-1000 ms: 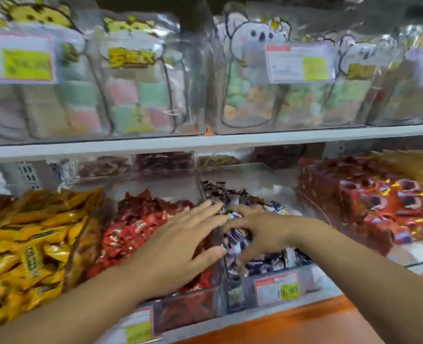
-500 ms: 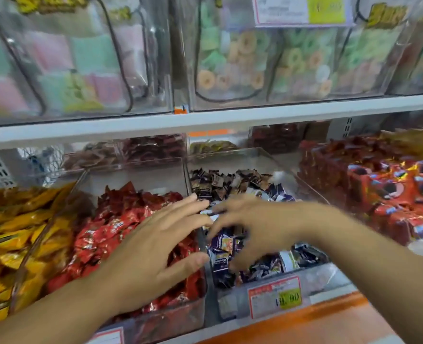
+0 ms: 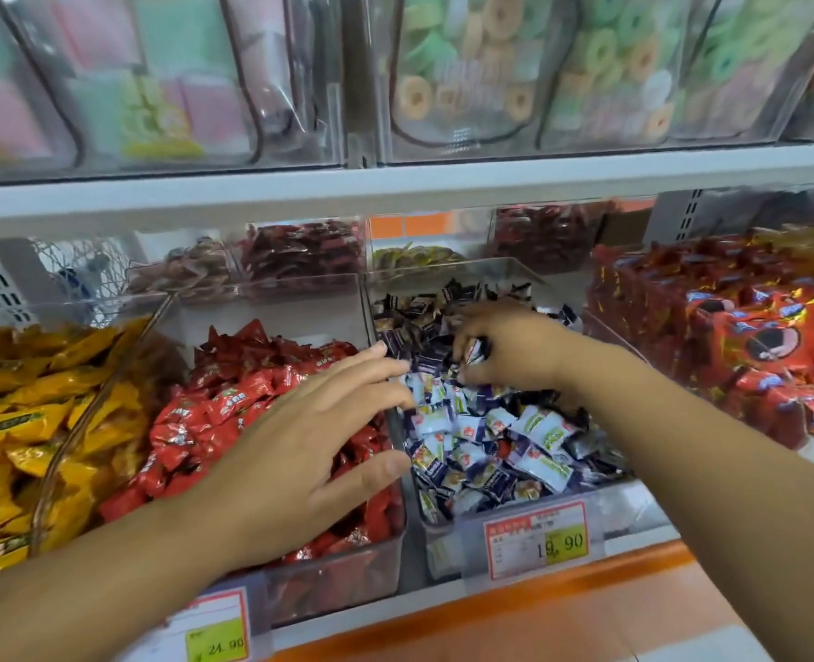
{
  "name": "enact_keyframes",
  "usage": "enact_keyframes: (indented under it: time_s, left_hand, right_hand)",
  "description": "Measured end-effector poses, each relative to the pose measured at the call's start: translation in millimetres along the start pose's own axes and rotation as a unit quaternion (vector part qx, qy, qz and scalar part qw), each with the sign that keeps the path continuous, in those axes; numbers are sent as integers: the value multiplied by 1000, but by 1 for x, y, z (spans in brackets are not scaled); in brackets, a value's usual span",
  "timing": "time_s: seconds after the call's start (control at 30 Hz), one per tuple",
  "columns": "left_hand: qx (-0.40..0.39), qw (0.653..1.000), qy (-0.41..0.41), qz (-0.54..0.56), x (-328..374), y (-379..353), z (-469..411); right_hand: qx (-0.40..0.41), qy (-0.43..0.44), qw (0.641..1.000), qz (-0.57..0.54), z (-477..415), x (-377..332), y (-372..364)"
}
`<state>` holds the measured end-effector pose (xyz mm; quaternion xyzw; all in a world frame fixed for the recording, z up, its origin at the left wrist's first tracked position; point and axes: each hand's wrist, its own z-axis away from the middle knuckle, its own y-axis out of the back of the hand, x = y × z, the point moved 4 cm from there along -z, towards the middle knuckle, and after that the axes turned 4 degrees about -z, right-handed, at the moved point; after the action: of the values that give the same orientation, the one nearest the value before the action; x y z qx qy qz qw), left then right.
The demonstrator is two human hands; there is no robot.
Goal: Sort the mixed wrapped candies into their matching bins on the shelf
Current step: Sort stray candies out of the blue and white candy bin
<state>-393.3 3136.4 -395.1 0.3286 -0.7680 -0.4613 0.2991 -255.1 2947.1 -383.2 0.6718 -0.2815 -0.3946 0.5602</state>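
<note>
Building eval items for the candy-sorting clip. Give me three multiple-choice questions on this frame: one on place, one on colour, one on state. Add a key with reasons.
1. The right hand reaches among: A yellow wrapped candies B red wrapped candies C purple-and-white wrapped candies
2. Wrappers left of the red candies are: A green B yellow C blue
3. The left hand is: A spread, holding nothing B a fist C pinching a candy
Key: C, its fingers pinch a small wrapped candy there; B, yellow packs lie there; A, its straight fingers spread above the red candies.
</note>
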Motion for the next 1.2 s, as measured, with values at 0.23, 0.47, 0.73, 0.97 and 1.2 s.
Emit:
enact_keyframes:
  time_s: [0.23,0.47,0.73,0.97,1.2]
  left_hand:
    - [3,1000,4,6,0,0,-2]
    - [4,1000,5,6,3,1,-2]
    - [4,1000,10,11,3,2,0]
    - [1,1000,12,14,2,2,-1]
    - [-5,1000,12,12,1,1,-1]
  right_hand:
    - [-141,-12,990,1,51,-33,27]
    - [-259,30,959,109,43,-54,-52]
    - [-47,4,989,143,16,-33,-30]
    - [-60,-50,995,56,13,-18,-6]
    - [-150,17,986,-64,63,-58,23]
